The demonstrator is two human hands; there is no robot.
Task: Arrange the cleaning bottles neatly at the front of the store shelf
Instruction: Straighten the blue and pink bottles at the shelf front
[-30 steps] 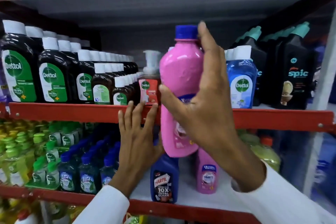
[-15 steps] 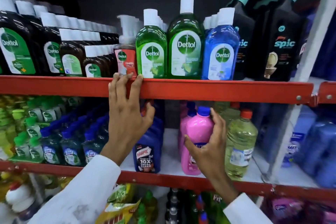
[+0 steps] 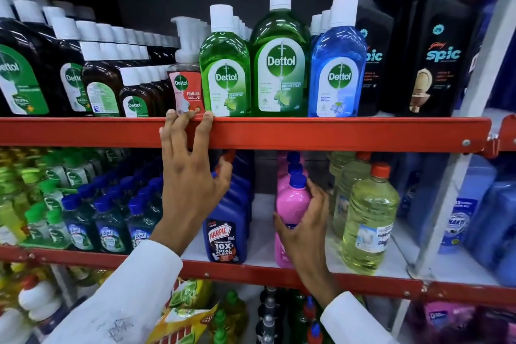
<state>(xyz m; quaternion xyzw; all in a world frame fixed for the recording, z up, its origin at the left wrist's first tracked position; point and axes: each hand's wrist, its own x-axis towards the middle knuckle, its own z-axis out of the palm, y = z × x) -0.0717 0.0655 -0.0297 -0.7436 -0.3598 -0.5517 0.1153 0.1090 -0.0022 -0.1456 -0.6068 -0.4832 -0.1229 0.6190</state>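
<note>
The right hand point(image 3: 303, 229) is wrapped around the lower body of a pink bottle point(image 3: 291, 204), thumb on its left side and fingers curled round the right, so the bottle's label and most of its lower half are hidden behind the palm; only a sliver of pink base shows near the shelf lip. The bottle stands upright, long axis vertical, blue cap on top, at the front of the white lower shelf point(image 3: 262, 243), first in a row of like pink bottles running back, whose caps alone show. The left hand point(image 3: 190, 176) is spread open, holding nothing: its fingertips hook over the top of the red upper rail point(image 3: 335, 134), touching the base of a small red pump bottle point(image 3: 185, 86), while the thumb rests against the blue bottles point(image 3: 227, 232) behind it, partly covering them. Between the blue row and the pink bottle lies a bare strip of shelf; on the pink bottle's right a yellow bottle point(image 3: 368, 218) stands near, fingers filling much of the gap. The red lower rail point(image 3: 251, 272) runs just in front of the bottle's base. Above, green bottles point(image 3: 280, 64) and a light blue bottle point(image 3: 337, 70) stand at the upper shelf's edge. Far-left bottles are blurred, and the white sleeves point(image 3: 125, 301) are cut off by the frame.
</note>
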